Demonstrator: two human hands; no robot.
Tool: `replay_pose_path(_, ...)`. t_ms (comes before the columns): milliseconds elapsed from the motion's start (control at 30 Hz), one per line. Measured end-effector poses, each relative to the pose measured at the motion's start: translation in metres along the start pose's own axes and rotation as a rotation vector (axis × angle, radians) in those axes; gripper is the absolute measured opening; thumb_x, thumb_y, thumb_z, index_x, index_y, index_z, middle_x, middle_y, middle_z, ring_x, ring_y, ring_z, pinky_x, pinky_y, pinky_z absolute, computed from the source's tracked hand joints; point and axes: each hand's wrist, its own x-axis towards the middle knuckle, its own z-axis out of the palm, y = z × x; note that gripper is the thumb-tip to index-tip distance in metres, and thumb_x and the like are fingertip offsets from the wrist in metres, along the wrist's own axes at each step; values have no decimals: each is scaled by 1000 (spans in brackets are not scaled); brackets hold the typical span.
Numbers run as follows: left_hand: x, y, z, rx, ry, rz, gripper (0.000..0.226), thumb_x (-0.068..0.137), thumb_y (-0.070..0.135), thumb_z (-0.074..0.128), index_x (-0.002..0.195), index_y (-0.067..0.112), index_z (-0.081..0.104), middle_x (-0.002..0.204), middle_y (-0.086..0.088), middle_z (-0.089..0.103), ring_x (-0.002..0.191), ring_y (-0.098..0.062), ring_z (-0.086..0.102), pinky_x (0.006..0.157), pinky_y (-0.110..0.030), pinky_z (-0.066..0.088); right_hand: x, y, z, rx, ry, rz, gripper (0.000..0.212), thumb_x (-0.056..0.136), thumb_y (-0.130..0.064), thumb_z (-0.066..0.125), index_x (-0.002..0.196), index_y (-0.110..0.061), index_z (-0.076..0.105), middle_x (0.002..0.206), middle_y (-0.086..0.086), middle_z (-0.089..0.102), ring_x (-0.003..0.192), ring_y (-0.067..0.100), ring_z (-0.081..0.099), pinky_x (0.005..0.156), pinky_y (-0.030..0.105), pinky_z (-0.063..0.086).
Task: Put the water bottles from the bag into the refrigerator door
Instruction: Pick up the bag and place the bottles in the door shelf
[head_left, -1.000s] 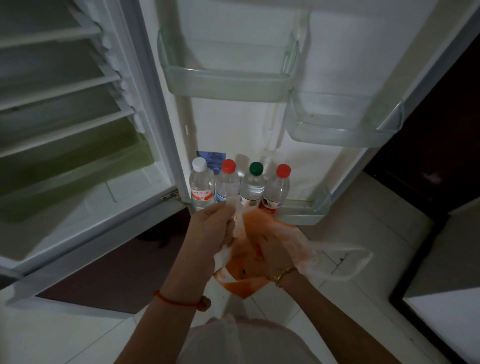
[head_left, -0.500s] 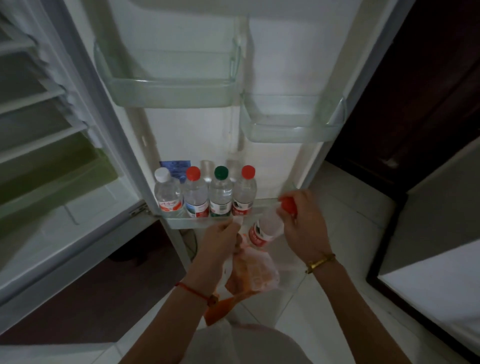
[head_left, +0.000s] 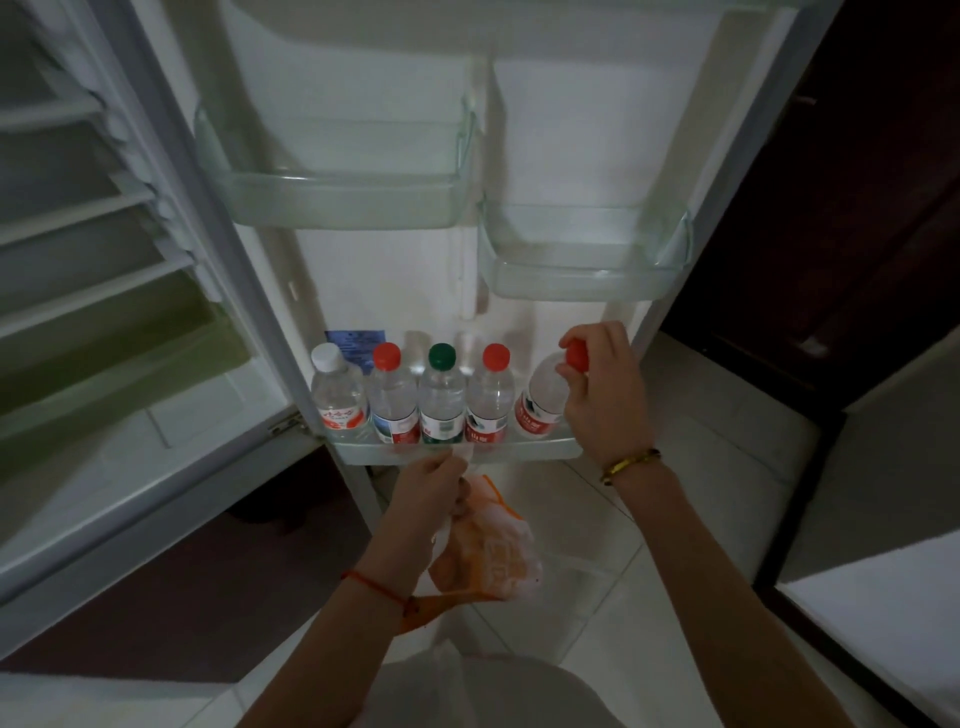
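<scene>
Water bottles are nearly all stored. Low in the frame centre, the left hand (head_left: 431, 483) pinches the crumpled orange-and-white plastic bag (head_left: 488, 556); its contents are hidden. Above, the right hand (head_left: 602, 395) grips the red-capped clear bottle (head_left: 540, 400), tilted onto the lowest clear door shelf (head_left: 545, 447) beside four standing bottles (head_left: 410, 395).

Pale tiled floor (head_left: 675, 597) below; white fridge interior shelves (head_left: 78, 218) at left; dark cabinet (head_left: 857, 208) at right.

You get no readable text: bottle labels (head_left: 340, 417) and the blue door sticker (head_left: 358, 343) are too blurred.
</scene>
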Motion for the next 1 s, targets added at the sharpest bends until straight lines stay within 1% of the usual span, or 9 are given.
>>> replay_pose_path(100,3,-2,-1,-32,40,-2,27,95,11,51,69,12,56,44,6,44,45,-13,37,53,-27,35,4,8,18,12,-33,7,19,84,-3,63,100,-10,55,109,4,48,92,9,46,83,14,33)
replay_pose_path(267,4,-5,-2,-48,77,-19,33,94,11,51,62,16,56,47,3,42,39,-8,37,48,-26,32,11,19,43,4,-78,4,20,85,-1,63,103,-8,56,109,10,53,96,23,54,81,27,46)
replay_pose_path(333,0,-5,-3,-57,87,-17,26,95,12,52,72,14,62,50,3,46,42,-9,41,45,-23,34,13,23,50,8,-90,15,21,84,1,62,103,-7,57,108,12,54,95,27,55,83,34,49)
replay_pose_path(433,-5,-4,-3,-50,95,3,19,96,14,51,93,8,69,60,-4,52,50,-14,45,46,-22,38,14,27,57,-12,-119,47,21,85,1,61,103,-7,56,107,12,54,95,28,55,83,34,49)
replay_pose_path(600,-13,-5,-2,-50,117,5,21,96,16,53,101,6,70,72,-5,61,62,-12,55,51,-17,44,18,32,61,-18,-139,73,23,86,0,60,108,-7,55,111,14,54,99,31,55,86,38,50)
replay_pose_path(700,-20,-6,-2,-92,112,39,19,96,18,53,99,11,70,76,-1,65,67,-9,59,59,-18,45,22,31,58,-7,-149,123,28,90,-10,59,118,-9,53,121,15,50,103,31,56,87,35,49)
replay_pose_path(833,-27,-7,-8,-115,153,57,16,95,18,54,90,20,69,89,-5,68,82,-15,62,75,-25,50,13,26,49,0,-46,113,39,89,-15,63,124,-9,48,132,15,42,107,30,57,88,36,53)
replay_pose_path(933,-28,-12,-16,-123,247,48,16,94,16,56,96,15,72,90,-5,68,80,-13,62,77,-26,52,-5,14,44,40,24,21,25,89,-12,59,112,-6,53,117,12,49,97,23,56,82,32,53)
replay_pose_path(1000,-29,-17,-25,-115,321,45,19,94,17,58,104,9,72,88,-6,68,74,-12,61,69,-21,52,-20,4,46,105,6,-26,15,91,-9,56,106,-6,56,104,9,53,86,17,53,73,23,46)
